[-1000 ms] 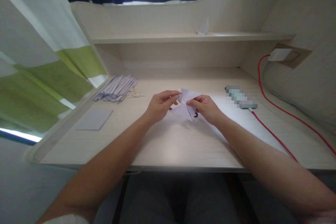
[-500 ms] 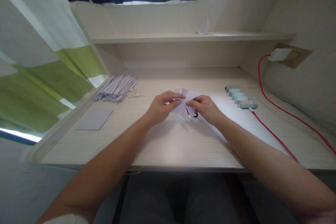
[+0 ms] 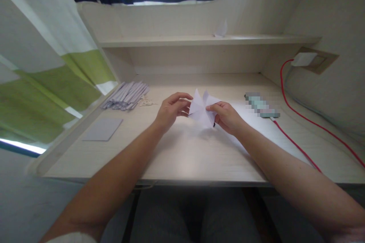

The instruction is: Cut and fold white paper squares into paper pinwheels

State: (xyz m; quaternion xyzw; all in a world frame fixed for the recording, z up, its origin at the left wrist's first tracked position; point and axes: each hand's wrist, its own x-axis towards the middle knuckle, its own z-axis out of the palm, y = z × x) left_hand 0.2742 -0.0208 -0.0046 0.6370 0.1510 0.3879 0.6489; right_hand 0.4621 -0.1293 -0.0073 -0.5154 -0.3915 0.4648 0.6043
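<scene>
Pinching folded paper point(image 3: 200, 111) in right hand point(image 3: 226, 117), left hand point(image 3: 172, 109) now opened, fingertips touching.

the near desk top point(image 3: 182, 159) lies bare between both forearms. to the left a flat grey sheet point(image 3: 103, 128) and a bundle of paper strips point(image 3: 127, 95) lie by the desk's side wall. to the right a red cable point(image 3: 296, 146) crosses the surface from a blurred device point(image 3: 261, 107). overhead a shelf point(image 3: 199, 40) limits room at the back.
</scene>
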